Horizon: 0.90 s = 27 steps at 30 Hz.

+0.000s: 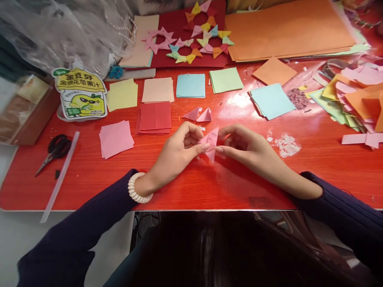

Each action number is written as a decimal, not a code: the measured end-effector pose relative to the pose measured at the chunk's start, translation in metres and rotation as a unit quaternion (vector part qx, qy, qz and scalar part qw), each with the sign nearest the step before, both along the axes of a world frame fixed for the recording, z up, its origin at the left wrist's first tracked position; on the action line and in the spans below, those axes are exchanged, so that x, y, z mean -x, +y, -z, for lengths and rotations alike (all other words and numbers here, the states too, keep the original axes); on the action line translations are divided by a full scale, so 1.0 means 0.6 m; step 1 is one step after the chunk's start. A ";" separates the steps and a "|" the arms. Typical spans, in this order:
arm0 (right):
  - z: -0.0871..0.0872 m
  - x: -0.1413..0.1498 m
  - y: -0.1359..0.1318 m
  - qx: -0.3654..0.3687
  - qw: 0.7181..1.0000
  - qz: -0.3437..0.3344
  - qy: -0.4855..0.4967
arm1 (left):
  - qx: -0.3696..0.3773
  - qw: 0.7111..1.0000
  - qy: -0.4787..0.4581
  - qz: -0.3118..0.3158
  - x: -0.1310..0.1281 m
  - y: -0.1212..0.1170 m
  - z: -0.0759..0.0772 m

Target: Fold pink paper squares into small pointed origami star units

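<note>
A small folded pink paper piece (211,142) is held just above the red table (89,175) at its middle. My left hand (182,149) pinches its left side with curled fingers. My right hand (239,145) pinches its right side, thumb and forefinger pressed together. Two finished pink folded pieces (198,114) lie just beyond my hands. A white coiled band sits on my left wrist.
Stacks of square paper lie around: pink (116,138), red (154,116), yellow (122,94), peach (158,89), blue (190,85), green (226,79). Scissors (54,151) rest at the left. A juice pouch (80,93), paper star rings (203,36) and large orange sheets (287,28) are behind.
</note>
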State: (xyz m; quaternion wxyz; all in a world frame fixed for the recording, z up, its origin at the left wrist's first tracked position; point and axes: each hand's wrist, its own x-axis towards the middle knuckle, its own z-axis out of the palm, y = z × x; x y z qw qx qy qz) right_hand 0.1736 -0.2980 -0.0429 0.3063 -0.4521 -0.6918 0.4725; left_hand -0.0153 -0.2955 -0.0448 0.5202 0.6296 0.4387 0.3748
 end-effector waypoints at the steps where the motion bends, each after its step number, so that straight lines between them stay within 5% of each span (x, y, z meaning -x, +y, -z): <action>1: -0.004 0.002 0.000 0.039 0.999 -0.020 0.024 | 0.006 1.000 -0.018 -0.008 -0.002 -0.001 -0.001; 12: -0.017 0.013 -0.006 0.190 0.975 -0.074 0.094 | 0.027 0.999 0.011 0.025 -0.001 -0.004 -0.012; 27: -0.019 0.013 -0.005 0.270 0.949 -0.108 0.119 | 0.100 0.993 -0.047 0.045 -0.002 -0.002 -0.015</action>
